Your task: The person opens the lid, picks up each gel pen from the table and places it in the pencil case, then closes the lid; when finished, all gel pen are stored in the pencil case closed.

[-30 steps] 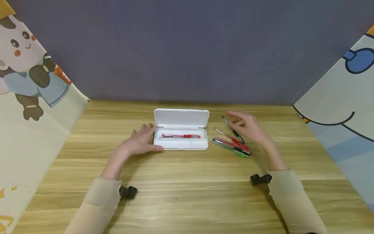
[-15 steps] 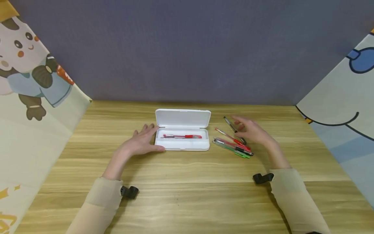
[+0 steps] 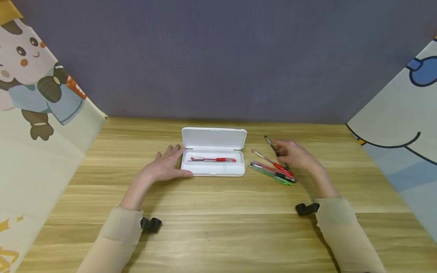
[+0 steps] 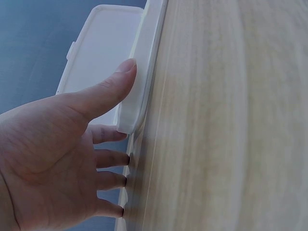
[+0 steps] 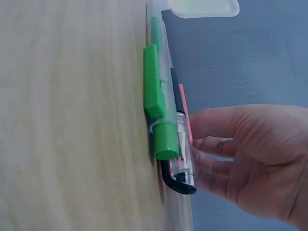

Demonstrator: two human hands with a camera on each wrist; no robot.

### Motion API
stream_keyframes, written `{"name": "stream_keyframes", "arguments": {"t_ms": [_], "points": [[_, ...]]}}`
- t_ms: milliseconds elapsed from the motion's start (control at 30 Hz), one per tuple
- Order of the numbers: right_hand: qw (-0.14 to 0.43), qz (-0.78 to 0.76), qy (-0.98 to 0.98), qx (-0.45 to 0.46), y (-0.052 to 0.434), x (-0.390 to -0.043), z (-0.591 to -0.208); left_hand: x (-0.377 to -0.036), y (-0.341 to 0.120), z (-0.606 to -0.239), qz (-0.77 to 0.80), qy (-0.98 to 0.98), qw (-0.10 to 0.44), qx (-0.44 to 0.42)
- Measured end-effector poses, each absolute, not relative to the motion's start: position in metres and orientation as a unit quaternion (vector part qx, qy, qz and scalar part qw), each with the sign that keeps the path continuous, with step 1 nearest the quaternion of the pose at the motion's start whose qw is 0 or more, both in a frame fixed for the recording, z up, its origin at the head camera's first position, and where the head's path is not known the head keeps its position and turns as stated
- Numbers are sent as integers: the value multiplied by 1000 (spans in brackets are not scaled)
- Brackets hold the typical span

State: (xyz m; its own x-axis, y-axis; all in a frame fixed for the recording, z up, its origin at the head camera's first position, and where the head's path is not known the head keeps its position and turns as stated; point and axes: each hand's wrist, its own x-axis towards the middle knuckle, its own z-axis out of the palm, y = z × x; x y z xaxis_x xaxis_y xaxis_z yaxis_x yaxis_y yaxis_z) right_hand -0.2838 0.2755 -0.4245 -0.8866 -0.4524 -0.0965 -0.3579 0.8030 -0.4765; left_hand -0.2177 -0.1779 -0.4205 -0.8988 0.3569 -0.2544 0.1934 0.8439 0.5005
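The white pencil case [image 3: 233, 170] lies with its lid [image 3: 214, 138] raised. A red pen [image 3: 222, 159] rests inside it, and a thin dark line runs along its front side. My left hand [image 3: 164, 165] touches the case's left end, thumb at the front corner, other fingers spread and nearly straight. On the right, my right hand [image 3: 296, 154] pinches a black pen [image 3: 269, 141] between thumb and fingers; its fingertips are partly hidden by other pens in the right wrist view. In front of that hand lie another red pen [image 3: 278, 166] and a green pen [image 5: 166, 139].
Several pens, among them one with a black grip [image 3: 284, 176], overlap right of the case. A wooden tabletop [image 3: 211, 220] spreads beneath everything. Behind it stands a grey-blue panel [image 3: 218, 60], with printed panels on both sides.
My right hand has closed its thumb and fingers onto the black pen, which has shifted slightly right. The left hand has stayed at the case.
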Motion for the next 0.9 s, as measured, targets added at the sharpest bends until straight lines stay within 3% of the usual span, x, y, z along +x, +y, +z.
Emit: {"name": "stream_keyframes", "arguments": {"t_ms": [300, 733, 900], "points": [[102, -241, 947, -188, 276, -282, -419, -216, -179, -420, 240, 944, 172, 146], [-90, -277, 926, -240, 269, -270, -393, -217, -179, -419, 243, 943, 173, 145], [-133, -308, 903, -268, 250, -261, -381, -218, -179, -419, 244, 943, 173, 145]]}}
